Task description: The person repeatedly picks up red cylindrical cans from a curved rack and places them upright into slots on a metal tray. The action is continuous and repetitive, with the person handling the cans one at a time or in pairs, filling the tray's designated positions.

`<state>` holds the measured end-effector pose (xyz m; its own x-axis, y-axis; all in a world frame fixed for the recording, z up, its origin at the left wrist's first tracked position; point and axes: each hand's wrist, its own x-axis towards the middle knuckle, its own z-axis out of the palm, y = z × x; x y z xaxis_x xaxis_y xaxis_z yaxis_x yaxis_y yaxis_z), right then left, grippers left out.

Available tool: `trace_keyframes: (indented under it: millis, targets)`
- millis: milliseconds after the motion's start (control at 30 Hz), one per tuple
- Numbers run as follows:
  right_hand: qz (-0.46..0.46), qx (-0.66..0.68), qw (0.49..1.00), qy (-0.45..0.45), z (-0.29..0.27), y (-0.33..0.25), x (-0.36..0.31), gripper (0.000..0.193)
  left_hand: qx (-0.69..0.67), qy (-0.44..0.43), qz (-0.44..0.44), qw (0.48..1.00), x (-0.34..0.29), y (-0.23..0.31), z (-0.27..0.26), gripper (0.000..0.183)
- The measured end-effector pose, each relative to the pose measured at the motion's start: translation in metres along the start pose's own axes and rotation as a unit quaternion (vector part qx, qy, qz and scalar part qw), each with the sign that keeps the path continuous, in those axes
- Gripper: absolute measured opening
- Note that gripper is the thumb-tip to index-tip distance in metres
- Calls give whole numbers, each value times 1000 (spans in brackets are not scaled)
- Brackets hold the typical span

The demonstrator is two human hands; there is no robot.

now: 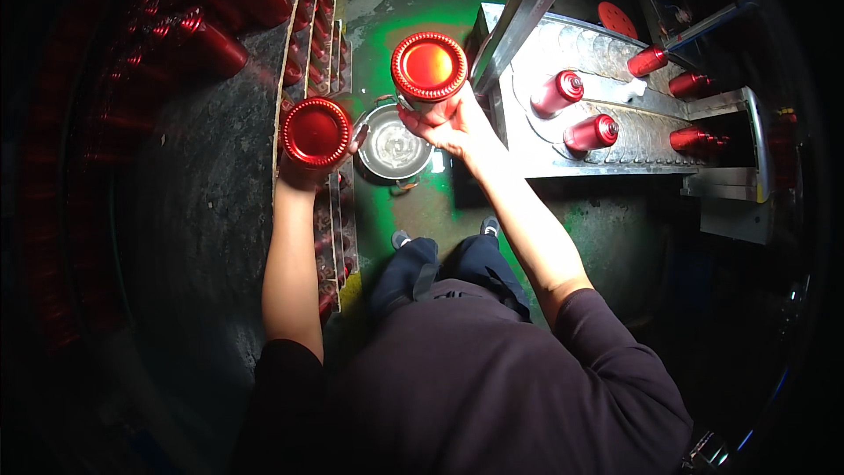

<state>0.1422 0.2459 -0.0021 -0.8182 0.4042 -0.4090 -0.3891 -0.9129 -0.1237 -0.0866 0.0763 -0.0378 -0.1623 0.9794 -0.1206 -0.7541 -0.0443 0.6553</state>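
Note:
Two shiny red bottles are held up with their round ridged bases facing me. My left hand (301, 178) is closed around the left bottle (316, 132), beside the edge of the stacked trays; most of its fingers are hidden under the bottle. Slightly farther off and to the right, my right hand (450, 129) grips the other bottle (429, 68), with fingers wrapped round its side. The two bottles are apart, and their necks are out of sight below the bases.
On the right stands a metal conveyor (571, 157) carrying several upright red bottles (591, 133), with a slanting metal post (527, 13) at its near corner. A metal basin (394, 142) is on the floor. Stacked trays (337, 57) of red bottles line my left.

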Motion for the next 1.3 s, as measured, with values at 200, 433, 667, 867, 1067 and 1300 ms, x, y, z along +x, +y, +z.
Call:
trace_keyframes:
  millis: [200,433,667,867,1067,1300]
  targets:
    - [27,131,990,-43,-5,10,30,59,-365,70,-193,908,16,-6,-38,85]
    - [2,47,997,-62,-10,7,21,52,-500,188,-243,810,17,-7,-29,90]
    - [35,41,996,-73,-8,2,-43,59,-105,219,-89,966,-5,-20,54,78]
    - [68,52,994,-65,-29,-19,-77,64,56,212,-63,974,9,-49,105,74]
    - [42,78,987,-133,-66,-73,-152,54,122,208,-50,969,10,-103,184,69]
    - [-78,-33,991,-105,-146,-175,-264,50,170,206,-60,962,29,-214,266,64]
